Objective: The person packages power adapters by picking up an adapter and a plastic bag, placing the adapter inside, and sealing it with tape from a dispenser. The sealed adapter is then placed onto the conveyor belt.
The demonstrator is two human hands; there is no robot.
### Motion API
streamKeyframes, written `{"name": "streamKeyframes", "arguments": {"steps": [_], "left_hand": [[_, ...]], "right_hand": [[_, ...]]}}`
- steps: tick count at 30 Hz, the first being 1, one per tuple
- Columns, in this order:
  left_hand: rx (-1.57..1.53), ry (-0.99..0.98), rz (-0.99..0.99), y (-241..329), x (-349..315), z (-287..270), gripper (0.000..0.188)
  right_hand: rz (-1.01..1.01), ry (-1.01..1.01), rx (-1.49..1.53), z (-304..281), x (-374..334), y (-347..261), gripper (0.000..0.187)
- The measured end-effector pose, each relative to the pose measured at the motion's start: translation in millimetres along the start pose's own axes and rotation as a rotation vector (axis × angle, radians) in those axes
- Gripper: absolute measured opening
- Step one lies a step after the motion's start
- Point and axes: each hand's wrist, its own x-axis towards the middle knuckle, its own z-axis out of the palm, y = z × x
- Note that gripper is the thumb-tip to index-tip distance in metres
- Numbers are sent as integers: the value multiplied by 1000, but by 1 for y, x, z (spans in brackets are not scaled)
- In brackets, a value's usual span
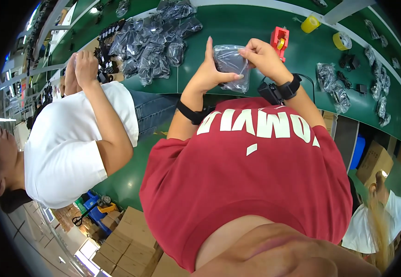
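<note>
Between my hands, above the green table, is a clear plastic bag (231, 59) with a dark, boxy item inside; the plastic blurs its kind. My left hand (210, 71) grips the bag's left and lower side, thumb across the front and index finger stretched upward. At the upper right edge of the same bag, my right hand (264, 59) pinches the plastic between thumb and fingers. Just beyond that hand stands a red tape dispenser (280, 42) with a yellow roll in it.
A heap of bagged black items (152, 46) covers the table (209, 21) at left. Yellow tape rolls (310, 24) lie at the far right, near bagged items (332, 85) and black adapters (350, 62). A co-worker in a white shirt (71, 143) works close on my left. Cardboard boxes (131, 240) stand behind.
</note>
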Motion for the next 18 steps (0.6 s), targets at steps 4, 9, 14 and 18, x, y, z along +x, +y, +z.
{"name": "streamKeyframes", "arguments": {"steps": [4, 9, 14, 18], "left_hand": [[126, -51, 51, -2, -3, -8, 125], [684, 282, 272, -12, -6, 13, 106], [478, 380, 171, -17, 3, 31, 97], [339, 260, 114, -26, 11, 29, 97]], "right_hand": [[150, -43, 375, 2, -2, 14, 20], [160, 184, 516, 13, -1, 20, 18], [29, 277, 347, 19, -11, 12, 21], [71, 262, 406, 15, -17, 12, 20]]}}
